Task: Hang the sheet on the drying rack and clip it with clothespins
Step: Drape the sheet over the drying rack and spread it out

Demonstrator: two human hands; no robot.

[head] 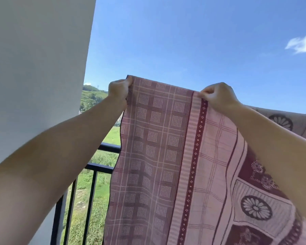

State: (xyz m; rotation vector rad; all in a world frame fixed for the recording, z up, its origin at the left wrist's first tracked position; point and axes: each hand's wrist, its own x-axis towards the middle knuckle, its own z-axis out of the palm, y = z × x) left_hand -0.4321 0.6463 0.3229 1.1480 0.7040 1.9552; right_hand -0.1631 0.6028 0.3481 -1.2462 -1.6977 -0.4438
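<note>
A pink and maroon patterned sheet (159,156) hangs in front of me against the sky, its top edge held up high. My left hand (119,91) is closed on the sheet's top left corner. My right hand (219,97) pinches the top edge by a maroon dotted stripe, about half a metre to the right. More of the sheet trails off to the right behind my right forearm. No drying rack bar and no clothespins are visible; the top edge may hide a line.
A white wall (37,68) stands close on the left. A black metal balcony railing (99,167) runs below and behind the sheet. Beyond it lie green fields and a hill (94,96).
</note>
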